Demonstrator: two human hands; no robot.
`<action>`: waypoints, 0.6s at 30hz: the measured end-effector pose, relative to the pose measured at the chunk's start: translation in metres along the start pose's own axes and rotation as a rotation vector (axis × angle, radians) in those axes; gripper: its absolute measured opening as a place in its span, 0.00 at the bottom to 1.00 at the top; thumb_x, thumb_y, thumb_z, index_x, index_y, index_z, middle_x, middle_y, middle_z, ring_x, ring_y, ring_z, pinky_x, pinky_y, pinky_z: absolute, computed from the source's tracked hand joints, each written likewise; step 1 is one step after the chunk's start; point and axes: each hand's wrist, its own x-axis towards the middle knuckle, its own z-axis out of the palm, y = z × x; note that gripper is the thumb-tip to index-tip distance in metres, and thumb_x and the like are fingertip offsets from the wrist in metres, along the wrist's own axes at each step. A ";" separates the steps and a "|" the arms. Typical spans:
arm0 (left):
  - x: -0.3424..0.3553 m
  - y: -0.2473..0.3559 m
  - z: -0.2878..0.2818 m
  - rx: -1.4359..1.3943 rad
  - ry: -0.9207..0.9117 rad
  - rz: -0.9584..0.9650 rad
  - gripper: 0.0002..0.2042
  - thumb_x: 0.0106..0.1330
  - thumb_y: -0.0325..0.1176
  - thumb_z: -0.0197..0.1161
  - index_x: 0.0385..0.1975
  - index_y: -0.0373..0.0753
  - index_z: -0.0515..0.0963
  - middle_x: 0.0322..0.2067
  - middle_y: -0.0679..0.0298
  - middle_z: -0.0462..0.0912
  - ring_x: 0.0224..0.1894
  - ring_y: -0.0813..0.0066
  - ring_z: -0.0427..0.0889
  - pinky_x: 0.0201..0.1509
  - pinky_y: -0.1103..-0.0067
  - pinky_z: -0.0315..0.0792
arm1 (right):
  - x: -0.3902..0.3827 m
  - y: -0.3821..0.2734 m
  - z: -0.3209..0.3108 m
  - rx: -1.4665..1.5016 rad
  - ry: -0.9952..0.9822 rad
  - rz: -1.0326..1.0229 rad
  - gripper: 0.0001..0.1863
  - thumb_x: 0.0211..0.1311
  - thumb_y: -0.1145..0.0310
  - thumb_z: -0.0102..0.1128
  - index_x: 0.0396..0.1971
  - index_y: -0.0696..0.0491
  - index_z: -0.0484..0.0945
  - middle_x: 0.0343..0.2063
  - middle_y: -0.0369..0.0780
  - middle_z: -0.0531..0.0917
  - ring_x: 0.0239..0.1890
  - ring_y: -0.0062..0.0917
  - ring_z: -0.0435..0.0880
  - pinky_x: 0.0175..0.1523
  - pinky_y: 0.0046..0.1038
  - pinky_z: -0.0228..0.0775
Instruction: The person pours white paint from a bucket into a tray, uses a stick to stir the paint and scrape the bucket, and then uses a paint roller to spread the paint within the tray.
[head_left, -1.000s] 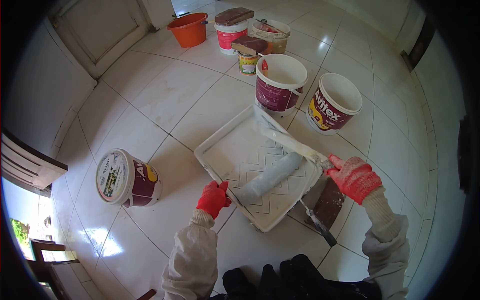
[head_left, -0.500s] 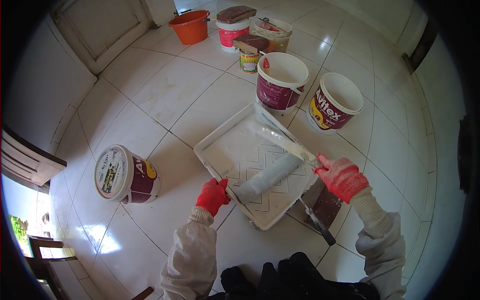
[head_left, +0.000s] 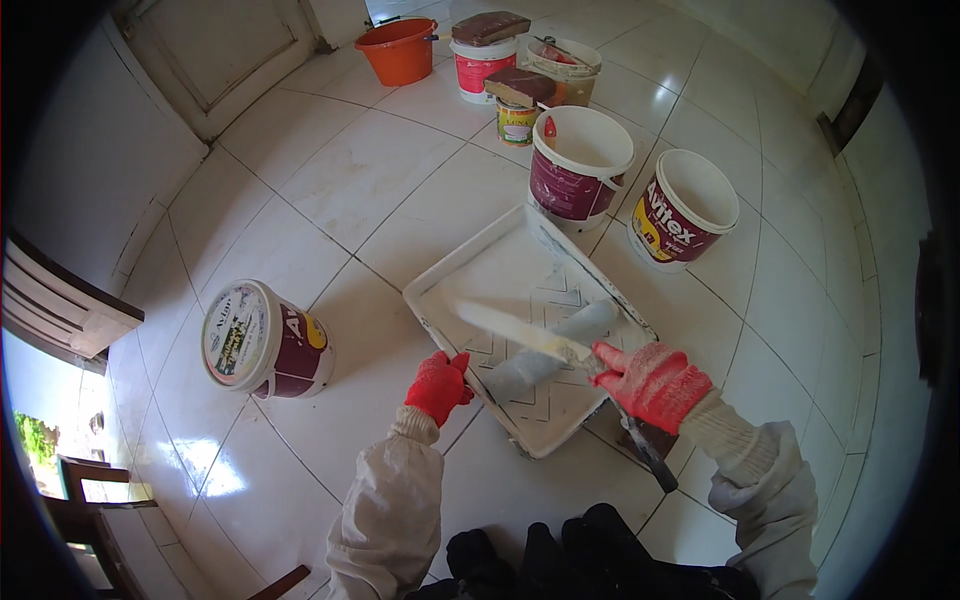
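Note:
A white paint tray (head_left: 470, 240) with zigzag ridges lies on the floor in front of me. My left hand (head_left: 439, 387), in a red glove, is closed on its left rim. My right hand (head_left: 655, 385), also gloved in red, grips a long, pale, paint-coated stick (head_left: 510, 330) by one end, its far end blurred over the tray. Across the ridges rests a paint roller (head_left: 550, 350), wet with whitish paint. Its black handle (head_left: 655, 465) sticks out past the tray's near right side. A dark brown flat piece (head_left: 645, 437) lies partly hidden under that handle.
Beyond the tray stand two open maroon-and-white buckets (head_left: 575, 185) (head_left: 680, 215). A lidded bucket (head_left: 268, 340) is at the left. Farther back are a small can (head_left: 517, 125), a pink-labelled bucket (head_left: 480, 75), a beige bucket (head_left: 570, 85) and an orange tub (head_left: 398, 55).
My right hand has moved left and slightly nearer, sweeping the stick's far end left and nearer over the tray. My left hand keeps its hold on the rim. The view has shifted slightly.

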 end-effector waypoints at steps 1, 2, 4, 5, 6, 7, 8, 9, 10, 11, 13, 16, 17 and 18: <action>0.000 0.001 0.000 0.019 0.000 0.009 0.16 0.69 0.42 0.54 0.35 0.30 0.72 0.21 0.59 0.78 0.19 0.72 0.77 0.26 0.77 0.73 | 0.000 -0.002 -0.001 -0.011 0.056 0.044 0.21 0.63 0.48 0.51 0.50 0.44 0.72 0.23 0.48 0.79 0.29 0.44 0.80 0.34 0.43 0.69; -0.001 0.001 0.000 0.020 0.007 -0.019 0.16 0.69 0.42 0.54 0.35 0.30 0.72 0.21 0.59 0.78 0.19 0.72 0.77 0.26 0.77 0.73 | 0.001 -0.003 -0.002 0.011 0.054 0.068 0.21 0.62 0.48 0.53 0.51 0.43 0.73 0.23 0.47 0.79 0.28 0.44 0.80 0.34 0.41 0.70; -0.002 0.003 0.001 0.003 0.004 -0.008 0.16 0.69 0.41 0.54 0.34 0.30 0.72 0.21 0.59 0.78 0.19 0.72 0.77 0.26 0.77 0.73 | 0.003 -0.003 -0.003 -0.012 0.050 0.139 0.23 0.60 0.49 0.55 0.53 0.42 0.74 0.24 0.47 0.79 0.28 0.43 0.80 0.34 0.39 0.70; -0.002 0.004 0.002 -0.005 0.006 -0.021 0.16 0.69 0.41 0.54 0.34 0.30 0.72 0.21 0.59 0.78 0.19 0.72 0.77 0.26 0.77 0.73 | 0.004 -0.002 -0.003 0.014 0.045 0.059 0.23 0.60 0.48 0.55 0.53 0.42 0.74 0.24 0.47 0.80 0.28 0.42 0.80 0.34 0.38 0.70; -0.003 0.005 0.002 -0.011 0.001 -0.022 0.16 0.69 0.41 0.54 0.34 0.30 0.72 0.21 0.59 0.78 0.19 0.72 0.77 0.26 0.77 0.73 | 0.007 -0.002 -0.003 0.001 0.071 0.039 0.24 0.60 0.48 0.55 0.54 0.42 0.74 0.24 0.47 0.80 0.28 0.41 0.80 0.33 0.38 0.70; -0.004 0.005 0.003 -0.015 0.002 -0.026 0.16 0.69 0.41 0.54 0.34 0.30 0.72 0.21 0.59 0.78 0.19 0.72 0.77 0.26 0.77 0.74 | 0.008 0.000 -0.002 0.014 0.126 -0.012 0.24 0.60 0.48 0.55 0.54 0.42 0.74 0.24 0.46 0.80 0.28 0.41 0.80 0.33 0.38 0.70; -0.004 0.006 0.002 -0.014 0.006 -0.029 0.16 0.69 0.41 0.54 0.34 0.30 0.72 0.21 0.59 0.78 0.19 0.72 0.77 0.27 0.77 0.74 | 0.009 0.000 -0.001 0.008 0.092 -0.062 0.24 0.60 0.48 0.55 0.54 0.43 0.74 0.24 0.47 0.80 0.28 0.40 0.80 0.33 0.38 0.70; -0.005 0.007 0.001 -0.007 0.005 -0.016 0.16 0.69 0.42 0.54 0.34 0.30 0.72 0.21 0.59 0.78 0.19 0.72 0.77 0.27 0.77 0.74 | 0.010 0.001 -0.001 -0.059 0.095 -0.024 0.24 0.60 0.48 0.55 0.54 0.43 0.74 0.24 0.47 0.80 0.27 0.41 0.80 0.33 0.38 0.70; -0.006 0.007 0.001 0.003 0.001 -0.002 0.16 0.69 0.42 0.54 0.35 0.30 0.72 0.21 0.59 0.78 0.19 0.72 0.77 0.27 0.77 0.74 | 0.011 0.001 0.000 -0.065 0.078 -0.033 0.24 0.60 0.48 0.55 0.54 0.43 0.74 0.24 0.47 0.80 0.27 0.41 0.80 0.33 0.38 0.70; -0.006 0.007 0.001 0.015 0.004 -0.013 0.16 0.69 0.42 0.54 0.35 0.30 0.72 0.21 0.59 0.78 0.20 0.72 0.77 0.27 0.77 0.74 | 0.012 0.002 0.000 -0.110 0.002 0.010 0.25 0.60 0.48 0.55 0.54 0.43 0.74 0.24 0.47 0.80 0.27 0.42 0.80 0.32 0.39 0.69; -0.006 0.006 0.001 0.022 0.002 -0.005 0.17 0.69 0.42 0.54 0.35 0.30 0.72 0.21 0.58 0.78 0.20 0.72 0.78 0.27 0.77 0.74 | 0.012 0.001 0.002 0.001 0.084 -0.008 0.23 0.61 0.49 0.54 0.52 0.43 0.75 0.23 0.47 0.79 0.27 0.42 0.79 0.32 0.39 0.69; -0.004 0.005 0.003 0.012 0.008 -0.004 0.17 0.69 0.42 0.54 0.35 0.30 0.72 0.21 0.58 0.78 0.20 0.72 0.78 0.27 0.77 0.74 | 0.013 0.001 0.002 -0.031 0.234 -0.184 0.21 0.61 0.50 0.54 0.49 0.45 0.75 0.21 0.46 0.78 0.27 0.42 0.79 0.32 0.40 0.68; -0.004 0.006 0.003 -0.016 0.011 -0.029 0.17 0.69 0.42 0.54 0.35 0.30 0.72 0.20 0.58 0.78 0.20 0.72 0.78 0.27 0.77 0.74 | 0.012 0.001 0.001 -0.088 0.199 -0.146 0.21 0.61 0.49 0.54 0.49 0.45 0.75 0.21 0.46 0.78 0.27 0.42 0.79 0.32 0.41 0.68; -0.004 0.006 0.003 0.017 0.015 -0.001 0.17 0.69 0.42 0.54 0.35 0.30 0.72 0.20 0.58 0.78 0.20 0.71 0.78 0.27 0.76 0.74 | 0.012 0.001 0.001 -0.102 0.189 -0.159 0.21 0.61 0.49 0.54 0.49 0.45 0.75 0.21 0.46 0.79 0.27 0.42 0.79 0.32 0.41 0.68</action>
